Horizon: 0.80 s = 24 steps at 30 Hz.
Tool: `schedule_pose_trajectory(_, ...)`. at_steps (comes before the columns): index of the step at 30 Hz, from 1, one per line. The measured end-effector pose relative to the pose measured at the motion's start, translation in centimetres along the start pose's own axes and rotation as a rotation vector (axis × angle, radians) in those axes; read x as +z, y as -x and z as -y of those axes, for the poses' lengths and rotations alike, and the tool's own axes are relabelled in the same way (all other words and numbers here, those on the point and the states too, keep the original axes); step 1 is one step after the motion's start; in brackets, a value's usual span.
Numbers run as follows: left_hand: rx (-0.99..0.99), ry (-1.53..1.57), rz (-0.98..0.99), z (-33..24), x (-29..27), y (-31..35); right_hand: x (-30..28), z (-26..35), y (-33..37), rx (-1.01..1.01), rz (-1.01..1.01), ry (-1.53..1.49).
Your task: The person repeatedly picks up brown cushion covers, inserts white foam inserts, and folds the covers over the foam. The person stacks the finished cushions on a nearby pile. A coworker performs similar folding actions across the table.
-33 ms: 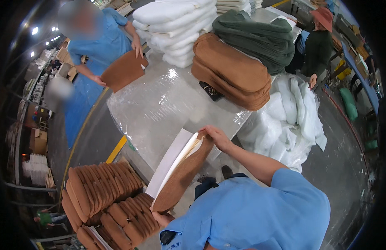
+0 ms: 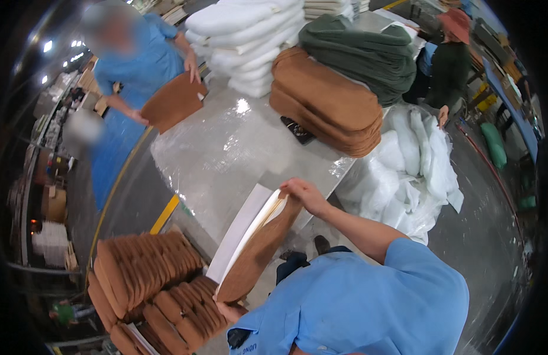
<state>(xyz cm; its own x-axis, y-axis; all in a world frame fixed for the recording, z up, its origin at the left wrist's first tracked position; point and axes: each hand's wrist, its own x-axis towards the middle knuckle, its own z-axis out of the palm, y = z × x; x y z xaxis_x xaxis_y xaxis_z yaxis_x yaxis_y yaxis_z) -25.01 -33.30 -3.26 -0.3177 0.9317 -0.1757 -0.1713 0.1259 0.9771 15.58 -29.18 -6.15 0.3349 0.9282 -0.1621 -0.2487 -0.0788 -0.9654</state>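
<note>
Between my hands, over the near edge of the table, is a long brown fabric cushion (image 2: 259,255). Its open side shows white padding (image 2: 248,238) and a pale flat strip (image 2: 238,228) along the left. My right hand (image 2: 306,196) is closed around its upper far end, with fingers over the brown cloth. At the lower near end my left hand (image 2: 229,310) grips from beneath; most of its fingers are hidden by the cushion. The cushion is tilted, its near end toward my left side.
Brown cushions (image 2: 146,266) are stacked at my lower left. A plastic-covered table (image 2: 209,148) bears brown covers (image 2: 321,89), dark green covers (image 2: 362,53) and white padding (image 2: 244,35). White padding in plastic (image 2: 398,183) lies right. Across the table, a person holds a brown piece (image 2: 174,106); another stands far right.
</note>
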Motion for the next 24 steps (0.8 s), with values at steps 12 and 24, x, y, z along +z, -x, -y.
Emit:
schedule_pose_trajectory(12,-0.013,-0.261,0.150,1.3,8.2,-2.2,-6.3,5.1,-2.1,-0.219,-0.339,-0.027)
schedule_pose_trajectory(24,0.096,-0.366,0.166,0.7,10.4,-2.8,-7.6,2.5,-1.6,-0.205,-0.405,0.059)
